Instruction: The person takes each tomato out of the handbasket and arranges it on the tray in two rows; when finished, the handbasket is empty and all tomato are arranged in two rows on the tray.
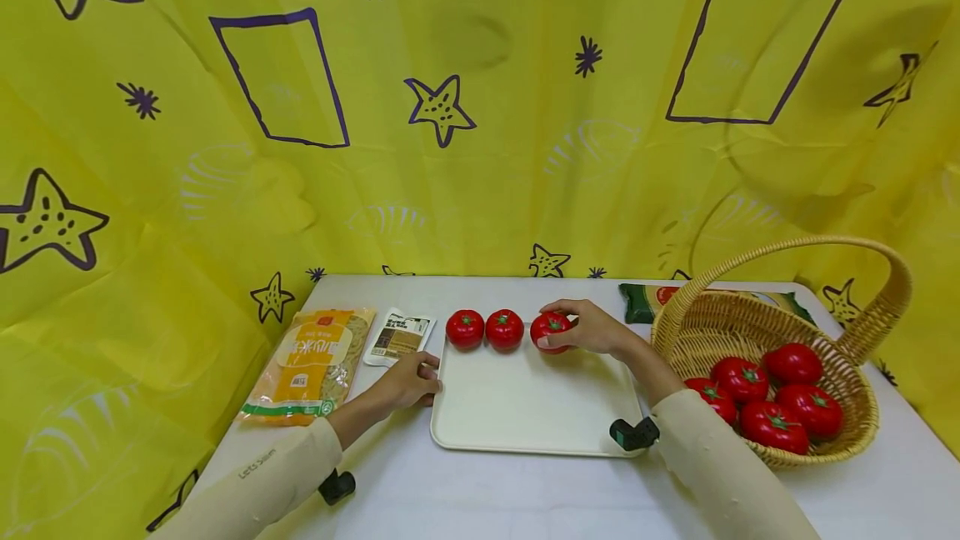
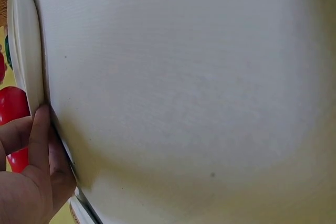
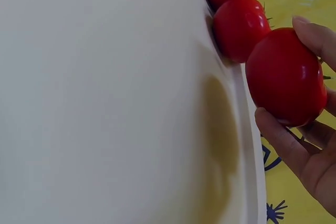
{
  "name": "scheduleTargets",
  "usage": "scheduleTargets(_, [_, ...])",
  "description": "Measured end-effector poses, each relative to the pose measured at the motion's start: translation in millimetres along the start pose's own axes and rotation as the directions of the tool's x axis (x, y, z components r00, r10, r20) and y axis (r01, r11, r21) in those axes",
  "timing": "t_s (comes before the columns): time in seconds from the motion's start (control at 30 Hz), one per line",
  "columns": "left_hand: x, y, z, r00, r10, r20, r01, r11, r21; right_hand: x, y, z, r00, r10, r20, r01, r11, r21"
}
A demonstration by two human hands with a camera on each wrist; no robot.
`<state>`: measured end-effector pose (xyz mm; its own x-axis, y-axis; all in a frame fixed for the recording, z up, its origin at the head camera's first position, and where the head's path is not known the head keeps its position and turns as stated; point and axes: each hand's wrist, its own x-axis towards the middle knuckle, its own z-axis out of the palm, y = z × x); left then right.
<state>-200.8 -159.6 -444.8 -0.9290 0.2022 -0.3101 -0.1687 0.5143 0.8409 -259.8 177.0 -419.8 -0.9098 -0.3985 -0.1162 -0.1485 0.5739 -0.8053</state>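
My right hand [image 1: 592, 327] grips a glossy red tomato [image 1: 550, 332] over the far edge of a cream tray [image 1: 532, 415]. In the right wrist view the held tomato [image 3: 286, 77] has its thumb and fingers round it and casts a shadow on the tray. Two more tomatoes sit side by side along the tray's far edge, the left one [image 1: 465, 329] in the far left corner and the middle one [image 1: 505, 329] next to it. At the tray's left rim my left hand [image 1: 410, 380] holds the edge between thumb and fingers [image 2: 39, 140].
To the right stands a wicker basket [image 1: 862, 407] with a tall handle and several tomatoes [image 1: 772, 426] inside. Behind it lies a green packet [image 1: 637, 304]. An orange-and-clear food bag [image 1: 311, 365] and a small white pouch [image 1: 400, 336] lie left of the tray.
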Motion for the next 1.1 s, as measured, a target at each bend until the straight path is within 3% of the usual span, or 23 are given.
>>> scheduleTargets(0.2, [1.0, -1.6, 1.7, 0.999, -0.029, -0.035, 0.029, 1.000, 0.002, 2.4, 1, 1, 1.000, 0.021, -0.001, -0.021, 1.000, -0.007])
scheduleTargets(0.7, [2.4, -2.5, 3.3, 0.998, -0.032, -0.046, 0.032, 0.999, -0.001, 7.5, 3, 1, 0.999, 0.047, -0.001, -0.047, 0.999, -0.003])
scheduleTargets(1.1, [-0.5, 0.8, 0.6, 1.000, -0.005, -0.005, 0.005, 1.000, -0.011, 16.3, 10, 7, 0.999, 0.054, -0.002, -0.055, 0.998, -0.017])
